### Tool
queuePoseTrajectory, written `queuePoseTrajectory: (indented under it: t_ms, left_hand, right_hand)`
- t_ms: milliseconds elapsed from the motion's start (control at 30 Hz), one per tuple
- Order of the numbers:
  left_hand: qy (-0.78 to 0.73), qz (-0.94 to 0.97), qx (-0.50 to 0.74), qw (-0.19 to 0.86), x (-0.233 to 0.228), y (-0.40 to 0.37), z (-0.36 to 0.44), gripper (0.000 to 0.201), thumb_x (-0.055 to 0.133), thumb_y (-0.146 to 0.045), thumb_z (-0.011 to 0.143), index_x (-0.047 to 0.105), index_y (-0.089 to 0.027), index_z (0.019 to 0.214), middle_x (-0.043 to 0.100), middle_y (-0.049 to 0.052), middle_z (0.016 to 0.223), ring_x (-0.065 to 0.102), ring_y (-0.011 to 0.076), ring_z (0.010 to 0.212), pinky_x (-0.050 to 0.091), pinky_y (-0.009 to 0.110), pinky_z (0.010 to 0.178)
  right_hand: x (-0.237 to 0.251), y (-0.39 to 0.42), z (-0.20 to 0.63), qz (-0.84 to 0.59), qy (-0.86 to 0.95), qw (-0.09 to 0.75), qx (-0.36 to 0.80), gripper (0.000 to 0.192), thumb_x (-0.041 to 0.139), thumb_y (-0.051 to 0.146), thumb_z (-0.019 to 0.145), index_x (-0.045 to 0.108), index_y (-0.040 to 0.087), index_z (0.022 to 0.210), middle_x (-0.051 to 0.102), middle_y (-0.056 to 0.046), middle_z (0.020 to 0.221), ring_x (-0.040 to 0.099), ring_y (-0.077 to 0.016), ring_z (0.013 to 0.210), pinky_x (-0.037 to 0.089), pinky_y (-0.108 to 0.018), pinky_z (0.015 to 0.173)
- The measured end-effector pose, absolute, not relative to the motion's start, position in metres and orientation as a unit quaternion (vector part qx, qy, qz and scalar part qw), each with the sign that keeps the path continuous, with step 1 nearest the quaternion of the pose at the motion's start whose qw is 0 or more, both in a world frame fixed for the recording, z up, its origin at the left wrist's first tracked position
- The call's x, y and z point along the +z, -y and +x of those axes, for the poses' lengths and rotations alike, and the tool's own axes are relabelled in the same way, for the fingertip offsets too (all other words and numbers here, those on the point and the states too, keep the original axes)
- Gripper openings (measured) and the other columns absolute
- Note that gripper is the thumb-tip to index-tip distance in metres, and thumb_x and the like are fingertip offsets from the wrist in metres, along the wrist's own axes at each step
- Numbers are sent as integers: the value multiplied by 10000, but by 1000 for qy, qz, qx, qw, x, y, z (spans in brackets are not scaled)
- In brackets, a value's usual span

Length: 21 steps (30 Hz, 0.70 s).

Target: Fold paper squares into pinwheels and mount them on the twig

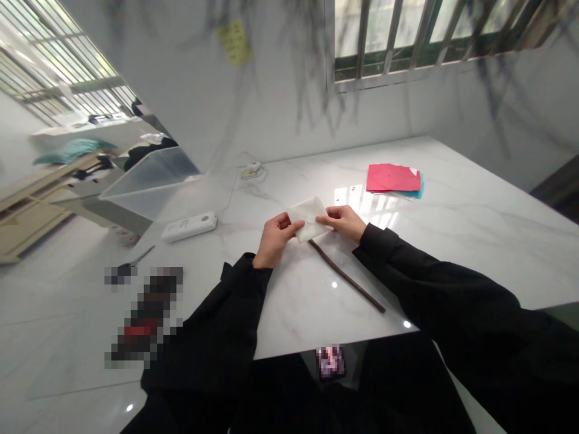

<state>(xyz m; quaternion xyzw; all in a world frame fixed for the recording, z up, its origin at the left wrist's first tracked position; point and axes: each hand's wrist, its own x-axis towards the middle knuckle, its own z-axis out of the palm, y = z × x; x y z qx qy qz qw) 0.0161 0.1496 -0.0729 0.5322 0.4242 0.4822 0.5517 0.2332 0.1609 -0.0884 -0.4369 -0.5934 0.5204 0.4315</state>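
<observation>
A small cream-white piece of folded paper (312, 212) is held up over the marble-patterned table, between both hands. My left hand (275, 238) pinches its lower left edge with thumb and fingers. At the right edge, my right hand (346, 222) grips it the same way. Below the paper, a thin dark brown stick (348, 277) lies slanting on the tabletop, its upper end partly hidden behind the paper. Neither hand touches the stick's visible part.
Red and blue paper sheets (393, 179) are stacked at the back right. On the left are a white oblong device (190, 226), a clear plastic bin (154, 181), scissors (131, 265) and a blurred-out dark object (149, 313). A yellow note (234, 43) hangs on the wall.
</observation>
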Motion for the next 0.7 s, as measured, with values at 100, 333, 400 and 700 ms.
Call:
queuePoseTrajectory:
  t_ms: [100, 333, 400, 700]
  left_hand:
    - [-422, 546, 482, 540, -75, -151, 15, 596, 919, -458, 697, 754, -134, 1170, 796, 124, 1093, 730, 277, 995, 581, 368, 847]
    - [-419, 563, 476, 530, -74, -149, 17, 574, 924, -466, 692, 770, -140, 1138, 802, 115, 1043, 733, 282, 972, 583, 382, 848]
    - [-419, 561, 478, 530, -73, -148, 17, 576, 925, -469, 686, 771, -142, 1135, 803, 114, 1038, 733, 290, 994, 584, 405, 887]
    - [-426, 553, 475, 537, -70, -145, 20, 574, 952, -465, 644, 773, -133, 1077, 804, 113, 997, 737, 290, 974, 577, 423, 913]
  right_hand:
    - [-88, -160, 233, -435, 595, 424, 527, 554, 786, 642, 720, 767, 122, 910, 673, -27, 736, 501, -120, 614, 359, -265, 561]
    - [-84, -158, 233, -436, 586, 426, 534, 507, 804, 599, 713, 760, 125, 887, 702, -39, 751, 550, -133, 636, 389, -269, 579]
    - [-83, -158, 233, -439, 586, 421, 536, 500, 805, 596, 714, 761, 127, 882, 707, -40, 752, 558, -136, 638, 394, -269, 577]
    - [-81, -156, 231, -439, 585, 418, 539, 503, 815, 611, 695, 746, 137, 848, 684, -28, 720, 527, -125, 612, 363, -263, 552]
